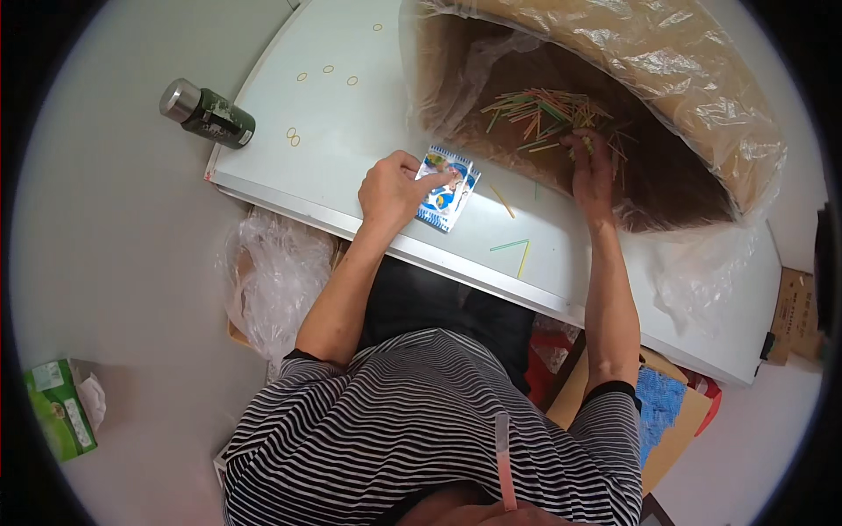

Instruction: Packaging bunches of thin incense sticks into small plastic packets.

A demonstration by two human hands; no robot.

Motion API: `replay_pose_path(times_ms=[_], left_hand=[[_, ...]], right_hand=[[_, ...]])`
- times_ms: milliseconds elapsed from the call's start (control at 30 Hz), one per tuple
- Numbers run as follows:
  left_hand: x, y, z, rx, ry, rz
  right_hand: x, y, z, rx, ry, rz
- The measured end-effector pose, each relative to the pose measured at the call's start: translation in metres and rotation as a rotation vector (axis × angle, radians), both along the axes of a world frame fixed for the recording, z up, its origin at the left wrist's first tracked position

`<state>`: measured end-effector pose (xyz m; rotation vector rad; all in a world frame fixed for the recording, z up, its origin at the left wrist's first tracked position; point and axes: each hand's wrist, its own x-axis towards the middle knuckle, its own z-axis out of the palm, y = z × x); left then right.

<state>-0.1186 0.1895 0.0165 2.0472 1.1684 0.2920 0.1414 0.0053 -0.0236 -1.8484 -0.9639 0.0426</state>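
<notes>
My left hand (393, 195) is closed on a small stack of flat blue-and-white printed packets (445, 188), thumb lying across the top one. It is close to the table's front edge. My right hand (593, 175) reaches into a large carton lined with clear plastic (693, 66), which lies with its opening toward me. Its fingers are pinched at the right side of a loose pile of thin, straw-like coloured sticks (537, 107), with yellow-green ones showing between the fingertips. Several such sticks, among them a yellow one (503, 201) and a green one (510, 245), lie loose on the white table (342, 131).
Several thin yellow rings (328, 69), like rubber bands, lie on the table's far left. A dark green flask (210, 114) lies at the left edge. Below are a clear plastic bag (279, 276), a tissue pack (61, 410) and a carton with blue packets (660, 405).
</notes>
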Motion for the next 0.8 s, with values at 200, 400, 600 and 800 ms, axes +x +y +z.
replay_pose_path(times_ms=[200,400,600,800], left_hand=[[-0.015,0.01,-0.031,-0.061,-0.286,-0.014],[-0.021,0.015,-0.016,0.263,-0.117,-0.26],[-0.038,0.006,-0.004,0.662,-0.193,-0.306],[-0.032,-0.018,0.014,-0.828,-0.808,0.135]], right_hand=[[-0.001,0.004,-0.003,0.015,0.09,-0.019],[0.006,0.001,-0.006,0.062,0.049,-0.003],[0.004,0.003,0.008,0.202,0.201,-0.024],[0.007,-0.006,0.018,0.83,0.911,0.125]])
